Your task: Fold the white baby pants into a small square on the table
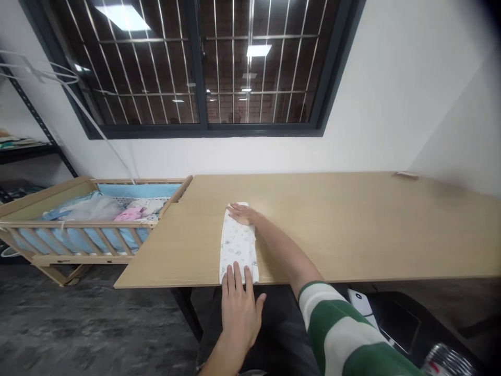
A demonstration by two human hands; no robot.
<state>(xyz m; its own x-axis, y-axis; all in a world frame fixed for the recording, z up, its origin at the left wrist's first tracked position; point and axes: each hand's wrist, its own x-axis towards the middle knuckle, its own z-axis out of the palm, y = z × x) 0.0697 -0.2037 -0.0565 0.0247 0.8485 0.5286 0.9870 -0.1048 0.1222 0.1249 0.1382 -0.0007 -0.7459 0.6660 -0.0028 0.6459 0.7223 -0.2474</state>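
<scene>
A folded white cloth with a small print (pixel 238 243) lies lengthwise on the wooden table (pixel 332 224), its near end at the table's front edge. My left hand (pixel 239 303) is at that near end, fingers stretched out over the cloth and thumb held apart. Across the far end, my right hand (pixel 242 213) lies flat with its fingers pointing left. Neither hand grips the cloth.
Left of the table stands a wooden crib (pixel 86 224) with blue lining, holding rumpled fabric and a pink cloth (pixel 130 213). A barred window (pixel 203 130) is in the wall behind. Below the table at right, a black chair (pixel 422 313) holds several items.
</scene>
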